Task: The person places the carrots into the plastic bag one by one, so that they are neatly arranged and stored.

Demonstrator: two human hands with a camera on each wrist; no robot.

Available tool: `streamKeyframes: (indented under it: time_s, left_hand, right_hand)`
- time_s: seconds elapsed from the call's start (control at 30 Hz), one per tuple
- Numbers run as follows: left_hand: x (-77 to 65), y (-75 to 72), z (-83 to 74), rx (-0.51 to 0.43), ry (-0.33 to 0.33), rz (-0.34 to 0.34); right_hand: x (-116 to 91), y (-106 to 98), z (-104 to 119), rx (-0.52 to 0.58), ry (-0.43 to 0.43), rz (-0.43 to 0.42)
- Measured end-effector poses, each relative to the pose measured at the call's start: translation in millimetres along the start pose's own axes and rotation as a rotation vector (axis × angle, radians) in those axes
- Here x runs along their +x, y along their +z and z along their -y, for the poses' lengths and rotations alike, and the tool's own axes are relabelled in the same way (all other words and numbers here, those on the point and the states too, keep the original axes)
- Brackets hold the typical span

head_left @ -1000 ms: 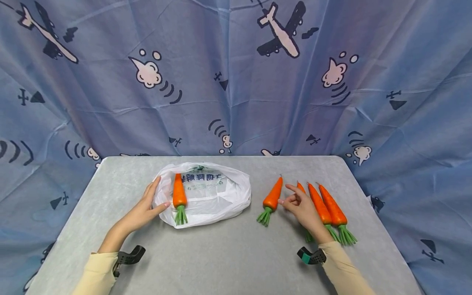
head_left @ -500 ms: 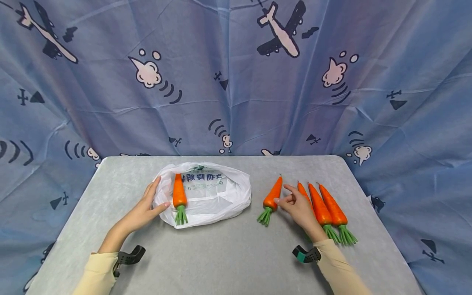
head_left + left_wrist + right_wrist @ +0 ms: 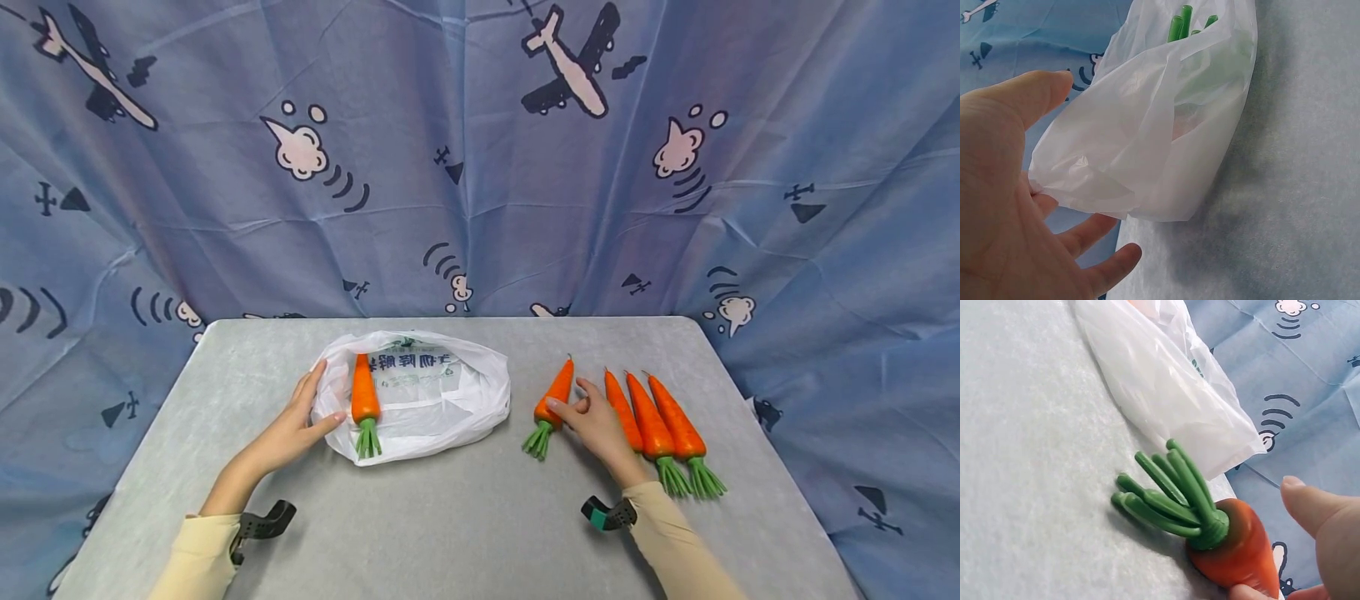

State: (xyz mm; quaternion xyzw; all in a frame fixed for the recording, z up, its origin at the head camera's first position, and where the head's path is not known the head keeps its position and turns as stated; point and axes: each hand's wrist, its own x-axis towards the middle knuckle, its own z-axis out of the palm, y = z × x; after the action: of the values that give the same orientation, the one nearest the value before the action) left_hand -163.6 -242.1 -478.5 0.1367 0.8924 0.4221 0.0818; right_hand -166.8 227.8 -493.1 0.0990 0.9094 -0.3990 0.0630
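Observation:
My left hand (image 3: 288, 429) rests at the left side of a white plastic bag (image 3: 442, 437), fingers spread along its outside and thumb over the near rim. Inside the bag's mouth lies an orange carrot (image 3: 364, 392) with green stalks toward me. My right hand (image 3: 600, 429) is at a second carrot (image 3: 561, 382) right of the bag, its thumb over the carrot's thick end. In the right wrist view the thumb stands apart from this carrot (image 3: 1241, 553), while a fingertip touches its side. The carrot lies on the table, green stalks pointing toward me.
Right of my right hand, three more carrots lie side by side: a left one (image 3: 621, 408), a middle one (image 3: 651, 417) and a right one (image 3: 678, 421). They rest on the grey table (image 3: 450, 533). A blue patterned curtain (image 3: 405, 208) hangs behind its far edge.
My right hand has moved left, from beside the lone carrot to over its thick end, uncovering more of the three carrots. The left hand and bag have stayed in place.

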Motion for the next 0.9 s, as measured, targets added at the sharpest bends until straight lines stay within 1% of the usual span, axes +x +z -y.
streamKeyframes:
  time_s: [0.17,0.4,0.77,0.9]
  left_hand:
    - [-0.6,0.5,1.5,0.004,0.009,-0.004]
    - [-1.0,1.1,1.7,0.009,-0.004,-0.002]
    - [-1.0,1.4,0.5,0.023,-0.006,0.0]
    - [-1.0,1.7,0.3,0.024,-0.006,-0.004]
  right_hand:
    - [4.2,5.0,0.8,-0.037,0.007,-0.013]
    - [9.6,9.4,1.1,-0.036,-0.006,0.002]
    - [14.5,10.9,-0.2,0.038,-0.056,0.034]
    - [15.3,10.4,0.2,0.047,-0.07,0.043]
